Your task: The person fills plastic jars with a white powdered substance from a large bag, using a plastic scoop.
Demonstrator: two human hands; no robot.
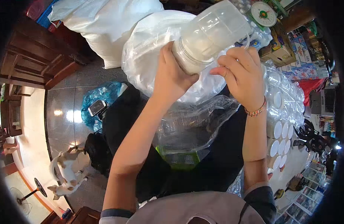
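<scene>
Overhead, the biggest thing before you is the white sack [105, 26], lying on the dark floor at the top of the view. Just in front of it, and leaning against it, bulges the clear bag [149, 56], whose loose film spills down over your lap and over a green box [177, 158] there. To your right a long clear wrap holds rows of lidded jars [278, 130], white lids facing you, packed close together. On the floor at lower left a white and tan cat [67, 171] stands well apart from everything you handle. A crumpled blue bag [105, 95] lies left of your lap. Held up over the clear bag is the jar [216, 30], see-through and tilted, its base pointing up and away, its threaded mouth down toward you (no lid shows on it). Your left hand [172, 76] is closed round that mouth end, thumb laid across the rim. Your right hand [241, 76] is half curled, knuckles touching the jar's lower wall just beside the neck; whether it grips anything you cannot tell from here. A round scale [263, 14] sits beyond the jar at upper right. A phone [96, 107] rests on the blue bag. A woven bracelet [256, 111] circles your right wrist.
</scene>
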